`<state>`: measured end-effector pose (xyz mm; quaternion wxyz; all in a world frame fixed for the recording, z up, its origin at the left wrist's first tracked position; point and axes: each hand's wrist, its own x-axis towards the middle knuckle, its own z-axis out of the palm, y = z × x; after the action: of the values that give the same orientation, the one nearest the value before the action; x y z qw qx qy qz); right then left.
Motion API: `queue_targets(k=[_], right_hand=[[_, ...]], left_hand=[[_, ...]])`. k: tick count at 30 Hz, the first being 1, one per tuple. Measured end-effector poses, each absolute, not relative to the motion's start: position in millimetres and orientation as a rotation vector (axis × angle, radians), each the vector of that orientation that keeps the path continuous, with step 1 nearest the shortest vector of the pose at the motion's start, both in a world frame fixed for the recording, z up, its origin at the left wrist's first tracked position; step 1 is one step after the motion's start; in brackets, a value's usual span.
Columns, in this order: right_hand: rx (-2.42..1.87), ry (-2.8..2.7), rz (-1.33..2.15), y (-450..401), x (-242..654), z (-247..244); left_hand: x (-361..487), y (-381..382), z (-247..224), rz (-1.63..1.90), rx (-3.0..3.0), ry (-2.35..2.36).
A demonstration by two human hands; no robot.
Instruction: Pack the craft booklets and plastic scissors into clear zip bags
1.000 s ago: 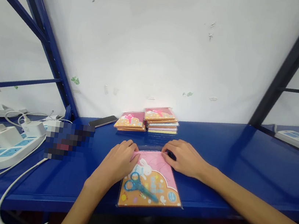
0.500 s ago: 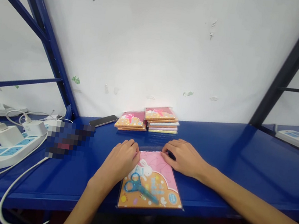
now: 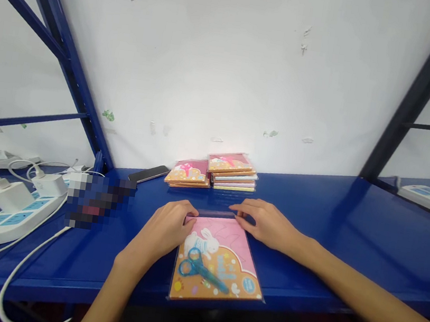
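A craft paper set in a transparent plastic bag (image 3: 216, 262) lies flat on the blue table, printed with a white rabbit on pink and orange. Blue-handled children's scissors (image 3: 201, 271) lie on its front, under the plastic. My left hand (image 3: 165, 231) pinches the bag's top left corner, and my right hand (image 3: 264, 224) holds the top right corner. Between them the bag's transparent top flap (image 3: 215, 213) stands out beyond the paper.
Two stacks of similar packets (image 3: 231, 171) stand at the back against the white wall, with a black phone (image 3: 148, 173) to their left. A pixelated patch (image 3: 97, 203) hides something. White power strips (image 3: 10, 223) with chargers and cables lie at left; blue shelf uprights flank the table.
My hands have drawn slightly apart and back along the bag's top edge, uncovering more of the pink paper. The flap now shows as a straight strip between them. The packet stays in place.
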<state>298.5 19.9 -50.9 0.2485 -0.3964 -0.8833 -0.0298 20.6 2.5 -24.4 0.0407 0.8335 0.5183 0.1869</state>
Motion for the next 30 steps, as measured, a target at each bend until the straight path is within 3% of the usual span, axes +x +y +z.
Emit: queue_targets(k=[30], right_hand=[[-0.879, -2.482, -0.059, 14, 301, -47]], left_hand=[[18, -2, -23, 0.619, 2.580, 1.422]])
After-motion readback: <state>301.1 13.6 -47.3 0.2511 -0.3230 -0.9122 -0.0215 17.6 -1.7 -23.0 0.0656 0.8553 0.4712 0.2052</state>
